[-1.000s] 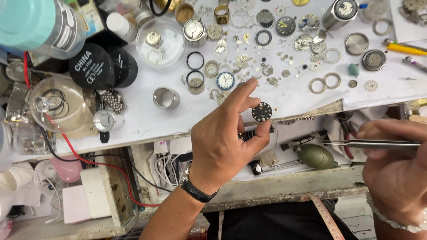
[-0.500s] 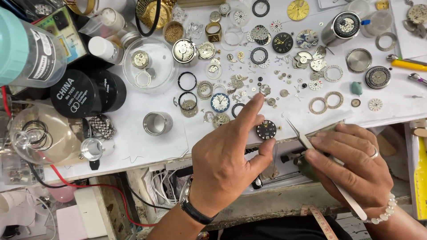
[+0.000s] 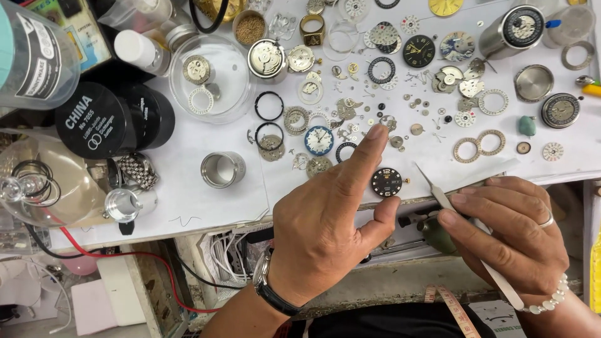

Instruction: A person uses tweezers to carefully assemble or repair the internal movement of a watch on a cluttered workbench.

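Observation:
My left hand, with a dark wristwatch on its wrist, holds a small black watch dial between thumb and index finger at the front edge of the white work sheet. My right hand, wearing a ring and a bead bracelet, grips slim metal tweezers. Their tip points up-left and stops just right of the dial, not touching it.
Several loose dials, rings, gears and movements are scattered over the sheet behind my hands. A steel ring, a glass dish, two black round tins and a clear bottle stand at left. Red wire runs below the bench edge.
My right hand has swung in from the far right, turning the tweezers so the tip now points at the dial. My left hand keeps holding the dial in about the same place.

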